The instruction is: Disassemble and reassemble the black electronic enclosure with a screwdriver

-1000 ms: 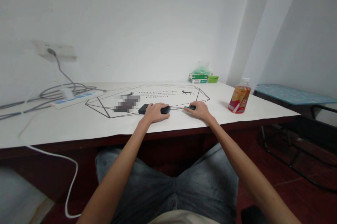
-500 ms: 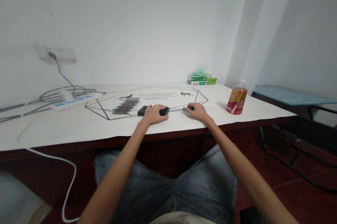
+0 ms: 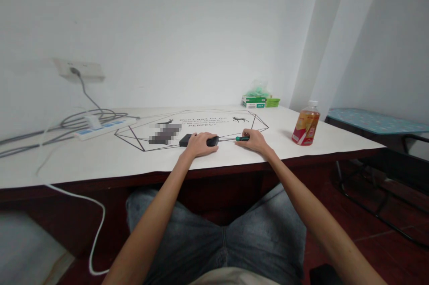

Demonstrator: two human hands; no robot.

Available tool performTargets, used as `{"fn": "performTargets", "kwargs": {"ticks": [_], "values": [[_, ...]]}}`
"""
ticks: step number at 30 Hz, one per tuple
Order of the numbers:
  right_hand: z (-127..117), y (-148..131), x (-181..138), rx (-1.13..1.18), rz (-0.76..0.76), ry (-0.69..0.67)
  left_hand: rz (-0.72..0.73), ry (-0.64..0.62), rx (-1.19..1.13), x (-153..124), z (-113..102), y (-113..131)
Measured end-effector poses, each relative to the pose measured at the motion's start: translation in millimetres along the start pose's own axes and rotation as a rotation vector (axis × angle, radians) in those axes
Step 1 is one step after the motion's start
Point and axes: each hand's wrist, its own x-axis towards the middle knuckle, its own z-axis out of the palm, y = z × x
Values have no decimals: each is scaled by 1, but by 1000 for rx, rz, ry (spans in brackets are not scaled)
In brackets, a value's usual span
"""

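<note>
My left hand (image 3: 200, 144) rests on the white tabletop with its fingers closed round a black computer mouse (image 3: 212, 141). The mouse's rounded end shows to the right of the hand. At the left side of that hand lies a black flat box-like item (image 3: 184, 140); whether the hand touches it I cannot tell. A short way to the right, my right hand (image 3: 255, 141) pinches a small green-and-black cylinder (image 3: 240, 139), whose green end points left toward the mouse. The fingers hide its other end.
On the desk (image 3: 100, 160), a power strip (image 3: 103, 128) with grey cables lies left. A dark pixelated patch (image 3: 165, 134) is near the left hand. A drink bottle (image 3: 305, 124) stands right. Green-and-white boxes (image 3: 254, 101) sit at the back. Beyond is a blue-topped table (image 3: 375, 120).
The view has shifted slightly, so everything sits a little further right. In my right hand the small cylinder has turned and shows more of its length. My left hand stays on the mouse.
</note>
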Motion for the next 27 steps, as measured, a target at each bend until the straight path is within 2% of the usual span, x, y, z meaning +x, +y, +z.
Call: {"fn": "performTargets", "kwargs": {"ticks": [7,12,21,27], "values": [[-5,-5,-2,-22,26,-79,16,-3,-10,0,-1,0],[-5,-3,-2,9,31,-24,11,-8,-2,0,-1,1],[-1,-8,-4,-77,-2,10,12,-9,-4,1,0,0],[-3,-6,-3,-111,-8,-24,6,-4,-13,1,0,0]]}}
